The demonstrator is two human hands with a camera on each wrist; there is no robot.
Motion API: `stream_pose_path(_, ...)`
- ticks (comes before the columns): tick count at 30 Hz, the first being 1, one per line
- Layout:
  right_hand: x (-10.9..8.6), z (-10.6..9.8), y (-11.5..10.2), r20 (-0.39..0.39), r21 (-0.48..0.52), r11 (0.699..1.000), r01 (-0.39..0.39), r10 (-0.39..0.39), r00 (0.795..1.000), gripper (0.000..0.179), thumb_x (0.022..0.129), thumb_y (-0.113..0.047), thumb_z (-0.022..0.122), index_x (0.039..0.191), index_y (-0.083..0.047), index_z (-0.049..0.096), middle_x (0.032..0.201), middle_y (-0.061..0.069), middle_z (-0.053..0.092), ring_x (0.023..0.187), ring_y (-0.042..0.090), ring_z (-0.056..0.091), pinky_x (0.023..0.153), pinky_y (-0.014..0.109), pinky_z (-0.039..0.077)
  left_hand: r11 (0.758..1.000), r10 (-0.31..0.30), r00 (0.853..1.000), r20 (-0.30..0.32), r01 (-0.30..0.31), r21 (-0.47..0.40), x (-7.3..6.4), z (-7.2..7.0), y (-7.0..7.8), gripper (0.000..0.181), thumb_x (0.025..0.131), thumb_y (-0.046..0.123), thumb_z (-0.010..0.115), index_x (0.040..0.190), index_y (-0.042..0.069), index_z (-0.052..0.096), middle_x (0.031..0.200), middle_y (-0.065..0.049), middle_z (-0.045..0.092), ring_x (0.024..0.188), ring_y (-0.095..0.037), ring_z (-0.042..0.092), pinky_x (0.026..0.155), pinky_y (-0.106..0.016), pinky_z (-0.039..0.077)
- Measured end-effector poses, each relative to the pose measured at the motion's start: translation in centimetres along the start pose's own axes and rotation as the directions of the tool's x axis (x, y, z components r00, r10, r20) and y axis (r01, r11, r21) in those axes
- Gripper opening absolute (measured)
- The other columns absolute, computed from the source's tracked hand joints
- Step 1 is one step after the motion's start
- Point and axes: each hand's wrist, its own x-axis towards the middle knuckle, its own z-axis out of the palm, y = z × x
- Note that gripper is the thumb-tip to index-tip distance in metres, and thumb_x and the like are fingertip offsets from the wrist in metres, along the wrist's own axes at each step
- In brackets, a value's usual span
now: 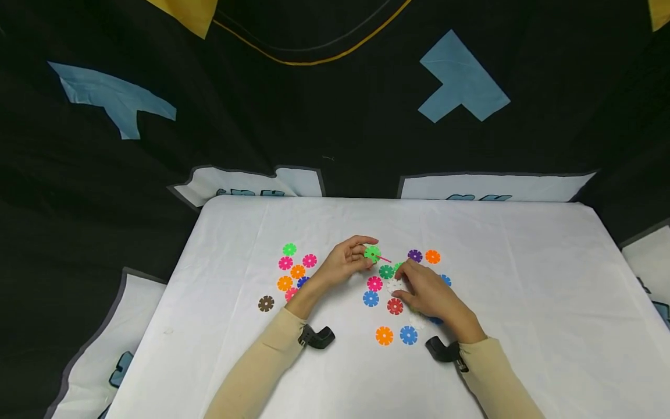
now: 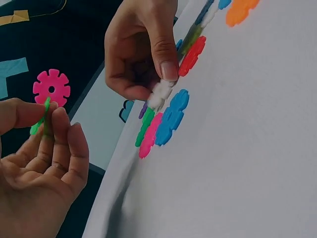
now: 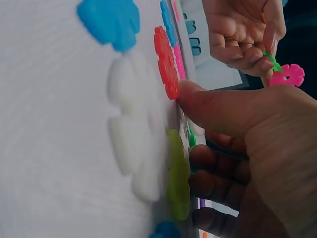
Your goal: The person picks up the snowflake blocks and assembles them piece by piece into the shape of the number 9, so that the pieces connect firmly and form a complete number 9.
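My left hand [image 1: 342, 265] pinches a green notched plastic disc [image 1: 372, 254], which is joined crosswise to a pink notched disc [image 2: 51, 88]. Both are held up off the table. My right hand [image 1: 431, 291] is low over the table, thumb and index finger at opposite sides of a white notched disc [image 2: 161, 94]. How firmly they grip it is partly hidden. Close to the right thumb lies a red disc [image 3: 166, 62]. A lime-green disc [image 3: 178, 173] and a large-looking white disc [image 3: 138, 124] lie below that hand.
The white-covered table [image 1: 523, 320] holds a loose left group with a brown disc [image 1: 266, 303] and several pink and orange ones. Nearer the front lie an orange disc [image 1: 384, 336] and a blue disc [image 1: 409, 334]. Purple [image 1: 414, 255] and orange [image 1: 432, 256] discs lie beyond the right hand.
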Motion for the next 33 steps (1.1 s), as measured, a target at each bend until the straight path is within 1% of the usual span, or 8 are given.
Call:
stream_pose_path(3, 0.0, 0.0, 0.1, 0.001, 0.036, 0.999, -0.014, 0.014, 1.0, 0.036, 0.081, -0.026, 0.081, 0.103, -0.01, 0.057, 0.085, -0.002, 0.054, 0.073, 0.012, 0.047, 0.066, 0.026, 0.043, 0.999, -0.035, 0.999, -0.004, 0.035, 0.017, 0.0, 0.1, 0.1, 0.038, 0.096, 0.001, 0.056, 0.134, 0.001, 0.054, 0.096, -0.026, 0.064, 0.09, -0.041, 0.063, 0.077, -0.028, 0.055)
stream_pose_path(6, 0.0, 0.0, 0.1, 0.009, 0.095, 0.995, -0.029, 0.029, 1.0, 0.032, 0.084, -0.022, 0.079, 0.102, -0.011, 0.055, 0.08, -0.002, 0.053, 0.07, 0.012, 0.047, 0.062, 0.025, 0.043, 0.995, -0.1, 0.995, -0.024, 0.1, 0.019, 0.0, 0.4, 0.2, 0.035, 0.097, 0.005, 0.057, 0.131, 0.001, 0.058, 0.102, -0.034, 0.064, 0.084, -0.034, 0.065, 0.073, -0.033, 0.054)
stream_pose_path(11, 0.0, 0.0, 0.2, -0.011, 0.248, 0.969, -0.021, 0.024, 1.0, 0.022, 0.089, -0.014, 0.072, 0.103, -0.01, 0.055, 0.075, -0.002, 0.051, 0.066, 0.012, 0.047, 0.056, 0.022, 0.041, 0.976, -0.206, 0.977, -0.063, 0.2, -0.084, 0.1, 0.9, 0.3, 0.033, 0.095, 0.006, 0.058, 0.126, -0.006, 0.055, 0.089, -0.02, 0.071, 0.073, -0.012, 0.065, 0.075, -0.029, 0.056)
stream_pose_path(14, -0.1, -0.1, 0.3, -0.051, 0.396, 0.918, -0.007, 0.03, 0.998, 0.021, 0.091, -0.01, 0.069, 0.108, -0.007, 0.056, 0.077, 0.001, 0.056, 0.064, 0.014, 0.05, 0.056, 0.02, 0.043, 0.964, -0.236, 0.97, -0.065, 0.225, -0.138, 0.1, 1.1, 0.3, 0.035, 0.095, 0.005, 0.057, 0.129, -0.006, 0.053, 0.08, -0.007, 0.07, 0.071, -0.009, 0.064, 0.074, -0.027, 0.056)
stream_pose_path(18, -0.2, -0.4, 0.3, -0.104, 0.572, 0.82, 0.02, 0.048, 0.993, 0.024, 0.095, -0.007, 0.064, 0.117, -0.002, 0.056, 0.08, 0.01, 0.062, 0.063, 0.017, 0.054, 0.057, 0.019, 0.045, 0.963, -0.24, 0.97, -0.048, 0.232, -0.135, 0.1, 1.3, 0.4, 0.034, 0.095, 0.005, 0.058, 0.129, -0.001, 0.058, 0.076, 0.001, 0.067, 0.072, -0.01, 0.063, 0.075, -0.025, 0.056)
stream_pose_path(22, -0.3, -0.9, 0.3, -0.155, 0.651, 0.758, 0.053, 0.065, 0.986, 0.025, 0.097, -0.007, 0.06, 0.12, 0.001, 0.058, 0.082, 0.019, 0.063, 0.063, 0.025, 0.053, 0.056, 0.022, 0.045, 0.968, -0.237, 0.971, -0.032, 0.233, -0.093, 0.0, 1.2, 0.5, 0.029, 0.095, 0.007, 0.059, 0.123, 0.002, 0.063, 0.078, -0.001, 0.067, 0.073, -0.011, 0.063, 0.078, -0.028, 0.057)
stream_pose_path(29, -0.2, -1.7, 0.2, -0.178, 0.711, 0.7, 0.061, 0.095, 0.979, 0.025, 0.097, -0.004, 0.059, 0.12, 0.005, 0.058, 0.085, 0.02, 0.064, 0.067, 0.032, 0.055, 0.059, 0.029, 0.05, 0.977, -0.214, 0.977, 0.011, 0.214, -0.017, -0.1, 0.9, 0.6, 0.029, 0.096, 0.01, 0.059, 0.124, 0.002, 0.063, 0.096, -0.026, 0.067, 0.075, -0.012, 0.063, 0.084, -0.039, 0.057)
stream_pose_path(33, -0.2, -1.9, 0.2, -0.173, 0.715, 0.697, 0.061, 0.092, 0.981, 0.024, 0.096, -0.002, 0.058, 0.119, 0.005, 0.059, 0.086, 0.02, 0.064, 0.068, 0.029, 0.058, 0.061, 0.028, 0.052, 0.98, -0.199, 0.98, 0.018, 0.199, -0.01, -0.1, 0.8, 0.7, 0.03, 0.097, 0.009, 0.058, 0.125, 0.0, 0.062, 0.097, -0.028, 0.067, 0.074, -0.012, 0.063, 0.086, -0.049, 0.055)
